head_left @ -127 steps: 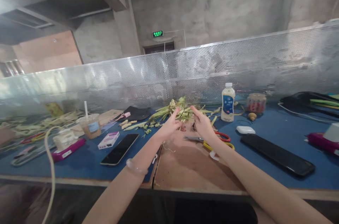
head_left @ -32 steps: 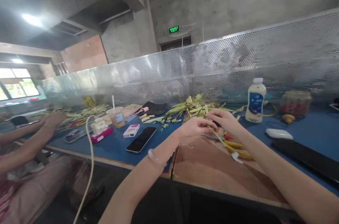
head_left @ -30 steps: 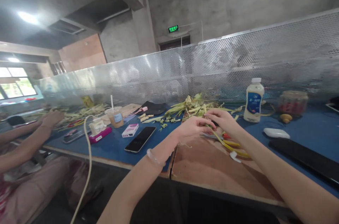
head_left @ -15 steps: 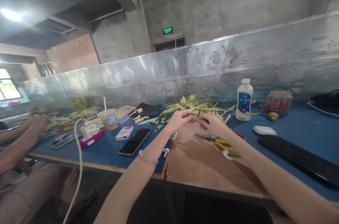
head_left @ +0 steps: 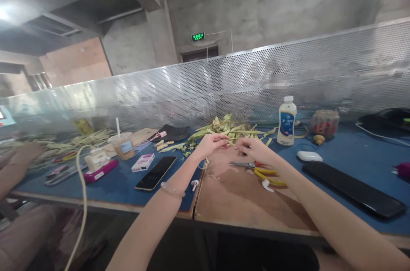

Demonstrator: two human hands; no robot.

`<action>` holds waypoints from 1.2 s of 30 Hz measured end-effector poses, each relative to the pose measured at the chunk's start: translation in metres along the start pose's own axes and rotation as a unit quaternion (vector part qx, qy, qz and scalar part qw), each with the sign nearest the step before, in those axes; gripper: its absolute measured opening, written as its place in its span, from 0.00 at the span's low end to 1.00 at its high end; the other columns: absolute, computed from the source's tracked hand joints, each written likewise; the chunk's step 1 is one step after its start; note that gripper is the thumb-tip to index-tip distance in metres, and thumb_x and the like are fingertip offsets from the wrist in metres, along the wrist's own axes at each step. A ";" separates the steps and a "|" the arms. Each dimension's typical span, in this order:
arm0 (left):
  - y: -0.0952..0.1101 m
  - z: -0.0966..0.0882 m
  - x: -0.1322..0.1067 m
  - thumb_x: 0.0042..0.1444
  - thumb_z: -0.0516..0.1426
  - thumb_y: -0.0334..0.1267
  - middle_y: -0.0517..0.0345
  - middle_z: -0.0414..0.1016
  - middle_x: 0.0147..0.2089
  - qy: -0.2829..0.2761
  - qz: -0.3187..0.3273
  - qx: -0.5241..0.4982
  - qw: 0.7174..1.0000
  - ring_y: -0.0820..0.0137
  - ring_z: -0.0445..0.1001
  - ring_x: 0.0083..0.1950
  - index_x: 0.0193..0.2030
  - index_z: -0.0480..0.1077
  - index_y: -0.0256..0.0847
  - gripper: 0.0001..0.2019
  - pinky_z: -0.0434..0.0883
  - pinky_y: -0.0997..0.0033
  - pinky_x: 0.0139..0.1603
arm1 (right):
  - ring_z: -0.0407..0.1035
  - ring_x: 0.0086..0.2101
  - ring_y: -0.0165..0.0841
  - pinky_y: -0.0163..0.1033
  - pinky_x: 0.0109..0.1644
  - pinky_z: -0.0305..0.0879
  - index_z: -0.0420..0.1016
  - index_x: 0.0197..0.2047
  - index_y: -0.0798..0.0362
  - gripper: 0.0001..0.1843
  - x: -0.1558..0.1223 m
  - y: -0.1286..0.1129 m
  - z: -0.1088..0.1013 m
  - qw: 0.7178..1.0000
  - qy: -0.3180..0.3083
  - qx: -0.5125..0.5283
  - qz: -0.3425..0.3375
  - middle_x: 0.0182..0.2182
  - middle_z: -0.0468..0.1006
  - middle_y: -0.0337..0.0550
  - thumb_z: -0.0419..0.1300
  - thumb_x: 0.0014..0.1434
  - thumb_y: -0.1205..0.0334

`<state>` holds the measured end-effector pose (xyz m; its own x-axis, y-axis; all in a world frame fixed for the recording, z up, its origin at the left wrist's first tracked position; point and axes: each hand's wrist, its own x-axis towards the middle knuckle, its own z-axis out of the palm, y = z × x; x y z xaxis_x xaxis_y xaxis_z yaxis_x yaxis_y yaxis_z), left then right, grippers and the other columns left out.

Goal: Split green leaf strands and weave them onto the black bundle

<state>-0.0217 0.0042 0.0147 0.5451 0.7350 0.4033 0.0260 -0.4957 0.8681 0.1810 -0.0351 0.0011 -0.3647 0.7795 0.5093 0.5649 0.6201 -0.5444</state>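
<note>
My left hand [head_left: 212,144] is in front of a pile of pale green plant stalks and leaves [head_left: 226,125], thumb and fingers pinched together. Close to its right, my right hand [head_left: 255,149] has its fingers curled in. A narrow gap separates the fingertips. Whatever they pinch is too small to make out against the greenery. Under my right wrist lie scissors [head_left: 269,175] with yellow and red handles, blades pointing left. A white earbud [head_left: 267,185] rests just below them on the bare wooden board [head_left: 230,207].
Left of my arm are a black phone [head_left: 156,173], a small pink-and-white box [head_left: 143,162], an iced drink cup [head_left: 123,146] and a tissue pack [head_left: 100,171]. To the right stand a bottle [head_left: 286,122] and jar [head_left: 325,122], near a black case [head_left: 354,189]. Another person's arm [head_left: 19,166] reaches in at far left.
My fingertips have drawn slightly apart, my right hand's fingers curling more. The view has turned a little to the right, so everything sits further left.
</note>
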 end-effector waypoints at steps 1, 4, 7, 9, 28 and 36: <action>0.000 0.000 0.000 0.48 0.59 0.40 0.50 0.77 0.35 0.000 0.001 -0.001 1.000 0.68 0.75 0.38 0.43 0.70 0.31 0.17 0.69 0.65 0.47 | 0.68 0.29 0.31 0.37 0.36 0.62 0.70 0.28 0.55 0.15 0.000 0.002 0.001 1.000 0.002 0.007 0.004 0.26 0.75 0.42 0.50 0.57 0.55; 0.001 -0.002 0.000 0.48 0.59 0.40 0.49 0.76 0.37 0.004 0.005 -0.007 1.000 0.67 0.75 0.38 0.42 0.70 0.31 0.16 0.70 0.64 0.46 | 0.69 0.30 0.32 0.38 0.35 0.64 0.70 0.45 0.53 0.18 0.002 0.006 0.004 0.998 0.033 0.049 0.023 0.32 0.76 0.44 0.47 0.59 0.54; 0.005 -0.001 -0.002 0.48 0.59 0.40 0.50 0.76 0.37 0.001 0.014 -0.005 1.000 0.67 0.75 0.38 0.41 0.70 0.32 0.16 0.70 0.64 0.46 | 0.70 0.35 0.34 0.39 0.38 0.65 0.61 0.57 0.48 0.22 0.004 0.004 0.008 0.995 0.061 0.082 0.020 0.39 0.75 0.43 0.46 0.59 0.55; 0.009 0.002 -0.003 0.48 0.59 0.40 0.50 0.76 0.37 -0.012 0.016 0.005 1.000 0.68 0.75 0.38 0.41 0.71 0.33 0.15 0.70 0.65 0.46 | 0.69 0.40 0.34 0.40 0.43 0.64 0.65 0.54 0.47 0.20 0.005 -0.001 0.009 0.994 0.076 0.080 0.006 0.43 0.75 0.41 0.47 0.59 0.58; 0.015 0.025 -0.008 0.48 0.58 0.39 0.50 0.76 0.39 -0.064 0.002 0.010 0.998 0.67 0.75 0.38 0.40 0.72 0.32 0.14 0.70 0.67 0.46 | 0.68 0.38 0.37 0.39 0.41 0.61 0.73 0.34 0.49 0.13 0.004 -0.007 0.011 0.963 0.214 -0.156 -0.043 0.34 0.76 0.44 0.48 0.56 0.67; 0.007 0.016 -0.003 0.50 0.57 0.38 0.49 0.76 0.42 0.029 0.047 0.087 0.995 0.67 0.75 0.42 0.44 0.70 0.35 0.15 0.70 0.67 0.47 | 0.69 0.28 0.32 0.35 0.33 0.62 0.66 0.41 0.51 0.12 0.002 -0.009 0.013 0.994 0.110 -0.004 0.008 0.28 0.75 0.40 0.51 0.58 0.54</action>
<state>-0.0097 -0.0088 0.0146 0.5026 0.7043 0.5014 0.1244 -0.6329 0.7642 0.1656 -0.0381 -0.0015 -0.1860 0.7498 0.6350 0.5750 0.6071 -0.5485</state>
